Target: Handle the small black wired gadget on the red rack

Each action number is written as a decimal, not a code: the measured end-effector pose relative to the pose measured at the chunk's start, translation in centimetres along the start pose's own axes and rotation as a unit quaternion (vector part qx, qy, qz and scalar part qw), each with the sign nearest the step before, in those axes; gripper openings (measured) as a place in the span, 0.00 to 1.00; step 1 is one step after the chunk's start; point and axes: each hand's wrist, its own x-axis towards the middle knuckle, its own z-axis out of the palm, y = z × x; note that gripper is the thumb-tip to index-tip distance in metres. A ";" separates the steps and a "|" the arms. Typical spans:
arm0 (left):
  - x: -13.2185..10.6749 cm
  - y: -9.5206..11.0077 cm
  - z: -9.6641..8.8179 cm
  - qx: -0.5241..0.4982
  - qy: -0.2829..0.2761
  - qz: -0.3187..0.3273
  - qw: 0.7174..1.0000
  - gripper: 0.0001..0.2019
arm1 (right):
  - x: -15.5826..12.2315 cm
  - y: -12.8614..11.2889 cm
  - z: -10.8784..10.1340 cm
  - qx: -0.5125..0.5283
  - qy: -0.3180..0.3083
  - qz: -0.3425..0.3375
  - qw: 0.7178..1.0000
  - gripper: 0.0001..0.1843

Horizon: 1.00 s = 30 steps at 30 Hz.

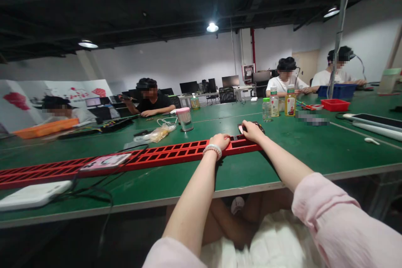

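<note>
A long red slotted rack (pixel 176 160) lies across the green table in front of me. My left hand (pixel 220 141), with a beaded bracelet at the wrist, rests on it near the right end, its fingers curled over the rack. Just to the right, my right hand (pixel 251 130) is bent over the rack's far edge, fingers closed. Beside its fingertips lies a small dark flat item (pixel 259 126); what the fingers hold is hidden. A pink and white flat piece (pixel 106 161) sits on the rack farther left.
A white device (pixel 34 194) and black cables lie at front left. Beyond the rack stand a pink-lidded cup (pixel 185 119), a plastic bag (pixel 158 134) and several bottles (pixel 290 101). A red bin (pixel 335 105) is at right. Several people sit across the table.
</note>
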 end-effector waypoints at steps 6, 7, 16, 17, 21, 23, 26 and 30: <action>-0.5 0.3 0.1 0.007 0.067 0.086 0.994 0.16 | -0.4 -0.2 0.3 0.050 0.021 -0.035 0.998 0.12; -0.6 0.3 0.1 0.009 0.076 0.094 0.993 0.16 | -0.5 -0.4 0.4 0.058 0.024 -0.038 0.997 0.14; -1.3 0.3 0.5 0.003 0.092 0.108 0.990 0.15 | -1.0 -0.6 1.2 0.092 0.052 -0.034 0.994 0.12; -1.4 0.3 0.5 0.001 0.089 0.107 0.990 0.15 | -0.9 -0.6 1.3 0.092 0.050 -0.032 0.994 0.12; -1.7 0.6 0.5 0.001 0.086 0.129 0.988 0.16 | -0.9 -0.9 1.4 0.082 0.031 -0.037 0.995 0.12; -1.8 0.8 0.6 0.005 0.085 0.147 0.986 0.16 | -0.9 -1.2 1.5 0.075 0.018 -0.054 0.996 0.12; -1.9 1.0 0.9 0.013 0.072 0.156 0.985 0.16 | -1.0 -1.5 1.5 0.069 0.009 -0.074 0.995 0.11; -1.9 1.0 1.1 0.017 0.045 0.145 0.988 0.17 | -1.2 -1.5 1.6 0.075 0.002 -0.088 0.993 0.11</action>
